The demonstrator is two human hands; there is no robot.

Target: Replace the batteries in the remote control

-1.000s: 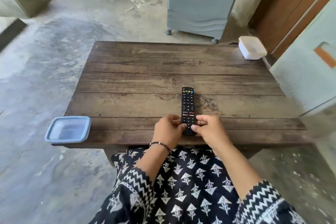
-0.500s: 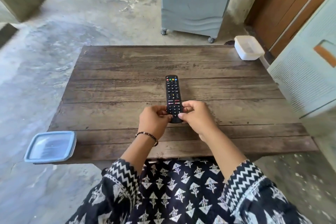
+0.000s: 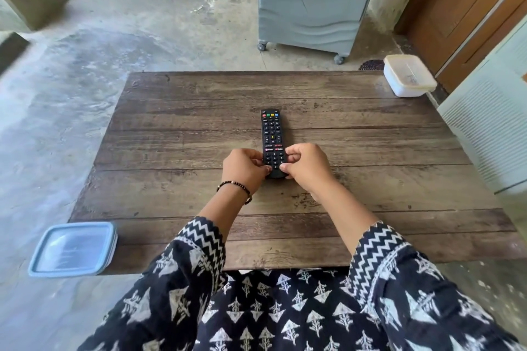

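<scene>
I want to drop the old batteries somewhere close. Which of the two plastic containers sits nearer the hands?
The blue-lidded container at the table's near left corner; the white container sits at the far right corner.

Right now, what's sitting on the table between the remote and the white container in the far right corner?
Nothing: in the head view only bare wooden table planks stretch between the remote and the white container.

A person wears a black garment [image 3: 285,313] with white tree-like motifs, zigzag-banded sleeve cuffs [image 3: 204,239], and a dark beaded bracelet [image 3: 235,184].
</scene>
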